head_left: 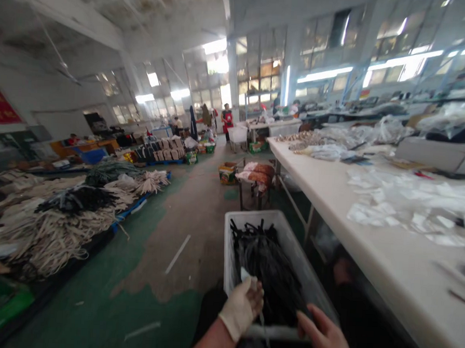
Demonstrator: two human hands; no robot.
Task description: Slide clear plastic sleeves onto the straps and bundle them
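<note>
The right hand (323,332) touches or nearly touches the black strips (265,259); whether it pinches one cannot be told. The gloved left hand (242,305) is half-curled beside a small white piece (244,273); its grip is unclear. The strips lie tangled inside the white bin (227,246); lifting loose ends gently probably limits knotting. Beyond stands a stool (241,192) bearing folded cloth (258,173)

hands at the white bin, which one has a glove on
The left hand, in a pale glove; the right hand, at the white bin, is bare.
</note>
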